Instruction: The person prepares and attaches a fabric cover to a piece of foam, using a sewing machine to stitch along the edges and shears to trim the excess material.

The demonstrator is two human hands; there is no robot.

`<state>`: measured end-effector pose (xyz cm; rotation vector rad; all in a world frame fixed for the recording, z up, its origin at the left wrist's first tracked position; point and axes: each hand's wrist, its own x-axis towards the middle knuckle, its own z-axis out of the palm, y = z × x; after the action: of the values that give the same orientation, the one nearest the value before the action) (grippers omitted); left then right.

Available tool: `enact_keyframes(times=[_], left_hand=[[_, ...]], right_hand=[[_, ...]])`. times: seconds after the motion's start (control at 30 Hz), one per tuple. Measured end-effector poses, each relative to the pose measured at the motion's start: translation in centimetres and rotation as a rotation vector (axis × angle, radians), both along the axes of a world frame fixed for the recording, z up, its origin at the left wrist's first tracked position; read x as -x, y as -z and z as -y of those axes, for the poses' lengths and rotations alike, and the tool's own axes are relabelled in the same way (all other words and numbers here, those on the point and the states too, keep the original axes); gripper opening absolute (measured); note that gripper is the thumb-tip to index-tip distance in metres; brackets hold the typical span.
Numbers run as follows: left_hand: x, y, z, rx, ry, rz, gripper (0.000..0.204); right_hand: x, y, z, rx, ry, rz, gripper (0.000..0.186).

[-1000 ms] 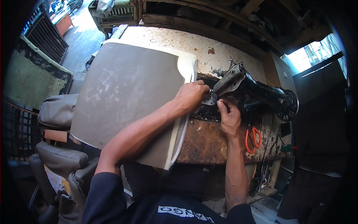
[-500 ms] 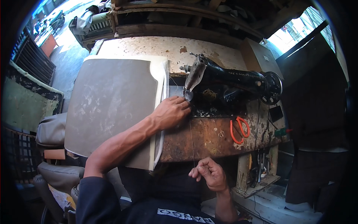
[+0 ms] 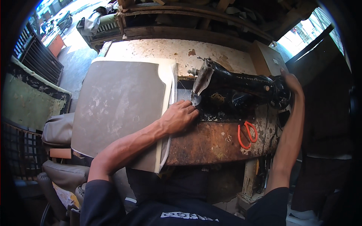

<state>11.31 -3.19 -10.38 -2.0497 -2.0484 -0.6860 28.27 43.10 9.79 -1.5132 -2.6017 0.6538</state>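
Left hand: I see it lying flat, palm down, on the right edge of the grey panel, fingers stretched toward the needle plate; the grip is released, pressing rather than grasping.
Right hand: I see it up at the far right end of the sewing machine, resting on the handwheel; I cannot tell whether the grip is clenched, as the fingers curl out of sight behind the wheel.
Grey panel: a large sheet of grey covering backed with pale foam, lying flat on the left half of the bench, its right edge just beside the needle and its near corner hanging over the front edge.
Sewing machine: black, old, set into the bench top, head to the left and wheel to the right.
Scissors: orange-handled, lying on the bench in front of the machine, well apart from both hands.
Bench: I read the near part as rusty brown metal; the far part is pale, with flaking paint.
Room: dim workshop with wooden beams overhead; daylight comes in at upper right and from a yard at upper left.
Left side: grey padded seat cushions stacked by the bench, a dark metal grille beyond them.
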Motion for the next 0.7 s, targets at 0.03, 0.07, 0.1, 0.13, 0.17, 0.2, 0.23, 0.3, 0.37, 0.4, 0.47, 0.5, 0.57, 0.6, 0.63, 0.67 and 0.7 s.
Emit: enact_keyframes(times=[0.03,0.07,0.1,0.13,0.17,0.2,0.23,0.3,0.37,0.4,0.47,0.5,0.57,0.6,0.63,0.67,0.7], left_hand=[[0.3,-0.1,0.3,0.007,0.001,-0.003,0.029],[0.4,-0.3,0.9,0.001,0.0,-0.001,0.028],[0.4,-0.3,1.0,-0.015,-0.01,0.003,0.028],[0.5,-0.3,1.1,-0.023,-0.007,-0.012,0.028],[0.3,-0.3,0.6,-0.044,0.025,-0.022,0.029],[0.3,-0.5,0.4,-0.038,0.045,-0.013,0.03],[0.3,-0.7,0.6,-0.017,0.047,-0.013,0.03],[0.2,-0.6,0.3,-0.009,0.06,-0.003,0.028],[-0.3,-0.2,0.3,-0.033,0.092,0.001,0.028],[0.4,-0.4,0.9,-0.039,0.078,-0.026,0.028],[-0.1,-0.8,0.0,-0.102,0.147,0.047,0.027],[-0.3,-0.6,0.3,-0.11,0.178,0.093,0.027],[-1.3,-0.8,0.4,-0.125,0.228,0.194,0.02],[-1.4,-1.3,0.1,-0.147,0.27,0.281,0.014],[-1.2,-1.8,0.2,-0.144,0.264,0.279,0.014],[-1.3,-1.8,0.4,-0.184,0.324,0.284,0.02],[-1.2,-1.7,0.6,-0.226,0.385,0.281,0.027]], right_hand=[[-1.8,0.3,1.5,-0.205,-0.106,0.106,0.053],[-3.0,-0.3,3.9,-0.304,-0.111,0.317,0.05],[-5.0,-2.2,6.7,-0.414,-0.103,0.546,0.047],[-6.3,-3.1,10.9,-0.388,-0.041,0.556,0.049],[-9.5,-3.1,9.4,-0.384,-0.028,0.245,0.058],[-8.3,-3.6,9.7,-0.469,0.023,-0.009,0.065],[-5.9,-4.0,9.7,-0.542,0.075,-0.259,0.072],[-2.6,-2.7,5.7,-0.246,-0.012,-0.059,0.074],[-4.2,-0.4,4.5,-0.465,-0.172,0.09,0.068],[-4.6,-0.2,7.1,-0.459,-0.112,0.115,0.058],[-6.3,-1.5,10.2,-0.456,0.091,0.158,0.048],[-5.3,-1.1,13.5,-0.468,0.152,0.077,0.046],[-5.2,0.6,17.3,-0.674,0.185,-0.093,0.043],[-4.8,1.3,18.9,-0.886,0.212,-0.282,0.04],[-4.1,2.3,21.4,-0.796,0.078,-0.448,0.035],[-3.5,3.7,24.5,-0.695,-0.047,-0.59,0.031],[-2.2,5.5,27.7,-0.392,-0.149,-0.664,0.023]])
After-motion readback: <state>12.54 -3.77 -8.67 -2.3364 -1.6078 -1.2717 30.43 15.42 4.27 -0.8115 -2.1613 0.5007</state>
